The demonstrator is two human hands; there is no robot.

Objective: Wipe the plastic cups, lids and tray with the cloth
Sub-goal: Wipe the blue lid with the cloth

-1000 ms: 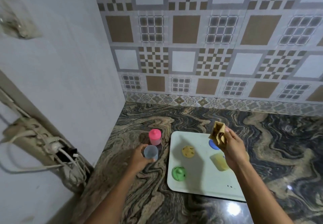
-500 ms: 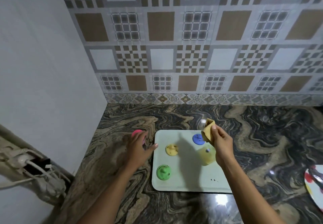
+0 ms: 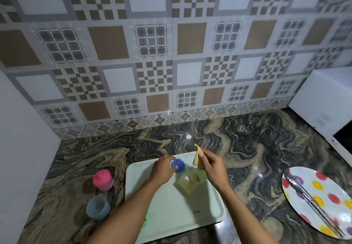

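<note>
A white tray (image 3: 171, 211) lies on the marbled counter. My left hand (image 3: 162, 169) grips the blue lid (image 3: 179, 165) at the tray's far edge. My right hand (image 3: 211, 165) pinches a folded yellow cloth (image 3: 197, 157) just right of that lid. A clear yellowish cup (image 3: 187, 182) lies on the tray below both hands. A green lid (image 3: 145, 222) shows partly under my left forearm. Left of the tray stand a cup with a pink lid (image 3: 102, 180) and an open bluish cup (image 3: 98, 207). The yellow lid is hidden.
A white plate with coloured dots (image 3: 320, 202) holds metal tongs (image 3: 312, 202) at the right. A white appliance (image 3: 323, 103) stands at the far right. A plain white wall (image 3: 22, 139) closes the left side, and patterned tiles back the counter.
My left hand left the bluish cup beside the tray, crossed to the right and took hold of the blue lid. The camera view swung right. My right hand kept the cloth.
</note>
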